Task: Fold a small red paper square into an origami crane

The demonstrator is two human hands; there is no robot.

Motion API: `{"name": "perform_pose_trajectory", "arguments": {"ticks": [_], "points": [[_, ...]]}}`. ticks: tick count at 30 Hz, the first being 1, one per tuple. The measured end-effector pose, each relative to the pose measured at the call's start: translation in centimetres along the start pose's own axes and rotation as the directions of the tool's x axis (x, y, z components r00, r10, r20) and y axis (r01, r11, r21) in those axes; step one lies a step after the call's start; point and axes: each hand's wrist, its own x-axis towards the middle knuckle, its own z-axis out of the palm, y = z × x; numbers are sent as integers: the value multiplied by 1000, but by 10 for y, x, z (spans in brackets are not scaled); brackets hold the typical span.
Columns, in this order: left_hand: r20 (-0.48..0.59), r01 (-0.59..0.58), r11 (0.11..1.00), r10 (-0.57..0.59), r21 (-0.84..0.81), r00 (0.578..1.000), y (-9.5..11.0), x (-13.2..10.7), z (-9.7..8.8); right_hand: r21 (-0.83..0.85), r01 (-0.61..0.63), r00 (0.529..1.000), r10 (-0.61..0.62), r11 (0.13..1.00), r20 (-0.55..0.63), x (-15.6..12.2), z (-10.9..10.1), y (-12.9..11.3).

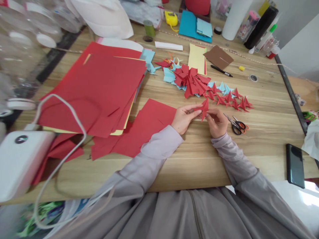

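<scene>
Pinching closed on a pointed, red folded-paper piece (205,108), the left hand (184,117) and right hand (217,122) hold it above the wood-grained counter (196,166); light and crushable, it probably suits a gentle edge grip.

At the lower left, a white power bank (27,166) with a looped white cable (73,113); at the upper left, clear plastic bottles (42,20), slightly blurred. Near the top middle, a yellow tape measure (171,18), with a short green cylinder (149,29) just beside it. Toward the upper right, a tall white roll (235,20), a thick black tube (261,26) and a small round black object (217,30); lower, a black pen (221,70) and a small yellow piece (241,68). At the lower right, a dark phone (295,166) at the table's edge.
</scene>
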Motion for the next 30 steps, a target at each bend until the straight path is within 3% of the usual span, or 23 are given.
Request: {"name": "perform_pose_trajectory", "arguments": {"ticks": [8,13,22,30], "points": [[-55,-95,981,106,170,993,-3,0,-2,204,-144,990,143,968,18,2,4,-2],[-67,-78,985,89,152,994,-1,0,-1,299,-234,972,230,925,48,5,6,0],[-49,-3,1000,4,22,999,0,-1,2,272,-205,978,206,940,25,8,2,-1],[-82,11,999,-8,41,997,0,-1,2,178,-251,968,251,951,22,6,4,-3]]}}
